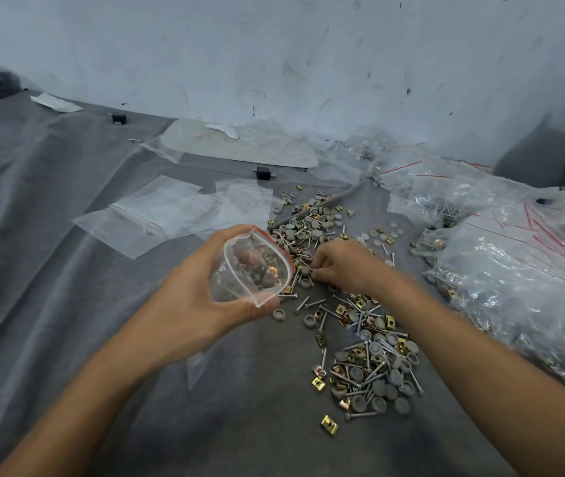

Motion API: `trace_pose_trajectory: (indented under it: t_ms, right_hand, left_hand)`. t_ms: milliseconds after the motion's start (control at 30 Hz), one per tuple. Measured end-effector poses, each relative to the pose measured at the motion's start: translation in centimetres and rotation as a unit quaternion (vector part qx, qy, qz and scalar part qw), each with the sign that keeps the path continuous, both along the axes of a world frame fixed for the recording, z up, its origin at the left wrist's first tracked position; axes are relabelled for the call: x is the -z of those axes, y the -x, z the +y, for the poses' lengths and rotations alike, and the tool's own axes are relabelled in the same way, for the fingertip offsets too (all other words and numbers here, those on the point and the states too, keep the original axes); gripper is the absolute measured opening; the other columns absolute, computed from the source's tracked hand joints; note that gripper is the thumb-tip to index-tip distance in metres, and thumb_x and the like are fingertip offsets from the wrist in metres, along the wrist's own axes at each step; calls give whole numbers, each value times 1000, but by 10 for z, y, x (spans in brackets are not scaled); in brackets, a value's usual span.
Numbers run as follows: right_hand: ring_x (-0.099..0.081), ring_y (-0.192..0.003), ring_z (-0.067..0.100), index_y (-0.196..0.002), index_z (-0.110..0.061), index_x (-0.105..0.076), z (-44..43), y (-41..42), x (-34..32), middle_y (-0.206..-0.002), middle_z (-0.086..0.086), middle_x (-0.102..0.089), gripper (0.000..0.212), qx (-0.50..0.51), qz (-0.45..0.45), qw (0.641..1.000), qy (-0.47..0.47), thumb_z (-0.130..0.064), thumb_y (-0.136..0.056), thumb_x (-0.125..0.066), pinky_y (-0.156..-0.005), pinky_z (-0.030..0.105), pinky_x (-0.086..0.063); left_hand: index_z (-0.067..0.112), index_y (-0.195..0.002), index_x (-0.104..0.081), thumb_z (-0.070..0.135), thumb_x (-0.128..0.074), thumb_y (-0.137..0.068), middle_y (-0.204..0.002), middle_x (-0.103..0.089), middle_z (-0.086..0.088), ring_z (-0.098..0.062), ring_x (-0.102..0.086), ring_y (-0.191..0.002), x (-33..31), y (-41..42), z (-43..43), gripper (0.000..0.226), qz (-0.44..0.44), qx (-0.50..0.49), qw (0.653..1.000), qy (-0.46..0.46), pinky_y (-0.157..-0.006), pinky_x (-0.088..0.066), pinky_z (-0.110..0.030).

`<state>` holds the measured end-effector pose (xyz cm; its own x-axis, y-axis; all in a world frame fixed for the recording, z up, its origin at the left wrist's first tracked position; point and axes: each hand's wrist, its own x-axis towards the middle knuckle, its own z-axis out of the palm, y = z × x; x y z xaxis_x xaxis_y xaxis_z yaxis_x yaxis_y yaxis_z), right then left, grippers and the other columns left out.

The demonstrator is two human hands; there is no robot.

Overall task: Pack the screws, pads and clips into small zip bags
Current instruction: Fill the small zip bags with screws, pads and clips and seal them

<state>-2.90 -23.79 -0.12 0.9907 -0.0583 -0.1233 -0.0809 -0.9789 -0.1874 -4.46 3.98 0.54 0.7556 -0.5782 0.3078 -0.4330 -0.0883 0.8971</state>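
Note:
My left hand (205, 297) grips a small clear zip bag (252, 266) with a red seal strip, its mouth held wide open; a few gold clips and grey pads lie inside. Just right of it, my right hand (343, 263) is down in a loose pile of screws, pads and clips (312, 228), fingertips curled and pinching small parts, apparently a screw. A second pile of silver screws, grey round pads and gold clips (374, 370) lies nearer me on the grey cloth (67, 304).
Several empty zip bags (167, 211) lie flat at centre left. Filled bags heap up on the right (522, 270) and far right (439, 191). A flat plastic-covered sheet (240, 142) lies against the white wall. Two small black blocks (263, 172) (118, 118) sit on the cloth.

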Motion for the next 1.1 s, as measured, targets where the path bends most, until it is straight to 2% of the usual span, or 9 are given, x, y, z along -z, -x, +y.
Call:
trace_pose_trajectory:
  t_ms: [100,200,300,400,500,600,667,800,1100]
  right_hand:
    - [-64,-69,31,-77,3,-66,-7,2,-5,-80,21,-69,21,16,30,999,4,-14,-91,-66,-63,37,-52]
    - [-60,-70,36,-92,11,-65,-11,7,-18,-97,29,-69,19,40,8,999,-13,-7,-86,-64,-62,31,-40]
    - [-65,-72,23,-86,-4,-69,-9,14,-43,-76,0,-72,7,23,-34,998,-42,-10,-87,-70,-58,16,-41]
    - [-66,-63,2,-91,-17,-70,4,25,-78,-69,-13,-71,2,-14,-77,979,-189,-18,-91,-72,-59,12,-48]
    - [-68,-71,19,-100,-15,-71,30,40,-103,-81,4,-74,12,-99,-58,916,-385,-22,-91,-75,-66,29,-57]
    - [-68,-76,20,-101,-17,-72,44,42,-106,-89,10,-76,15,-149,-29,893,-423,-28,-91,-75,-67,27,-58]
    - [-68,-72,10,-97,-15,-72,41,34,-96,-86,2,-76,10,-107,-69,916,-382,-24,-94,-71,-64,21,-55]
    - [-54,-68,-12,-95,-21,-75,35,17,-48,-81,-27,-61,8,-100,-35,993,-56,-27,-95,-69,-70,16,-41]
    - [-49,-62,3,-84,-16,-67,45,3,5,-68,-12,-55,20,-91,-7,996,18,-34,-92,-71,-64,30,-41]
  left_hand:
    - [41,-132,-51,37,-86,-68,-115,-68,27,6,-66,-106,0,0,0,73,-4,2,1000,-1,-85,-47,-4]
    - [44,-134,-50,44,-85,-67,-117,-68,24,3,-66,-108,1,-1,-1,75,-10,4,1000,-8,-89,-47,-8]
    - [46,-133,-50,48,-84,-66,-118,-68,24,3,-66,-107,1,-1,-2,75,-12,4,1000,-12,-88,-47,-7]
    - [46,-132,-50,48,-84,-66,-118,-68,25,4,-66,-107,1,0,-2,74,-11,1,1000,-10,-87,-45,-4]
    - [45,-132,-50,45,-85,-67,-117,-68,26,6,-65,-108,0,0,-2,73,-15,-5,1000,-12,-87,-44,-4]
    - [41,-133,-51,41,-86,-69,-118,-68,22,3,-65,-109,0,0,-1,73,-20,-11,1000,-13,-87,-46,-6]
    - [40,-131,-52,40,-86,-67,-115,-68,25,6,-65,-106,-2,0,0,72,-18,-19,1000,-9,-84,-46,-4]
    - [40,-129,-53,42,-85,-64,-112,-68,27,7,-65,-103,-4,1,1,73,-17,-28,999,-9,-83,-46,-4]
    - [37,-130,-53,37,-86,-64,-113,-69,26,6,-65,-105,-5,1,0,73,-9,-26,1000,-2,-84,-47,-5]
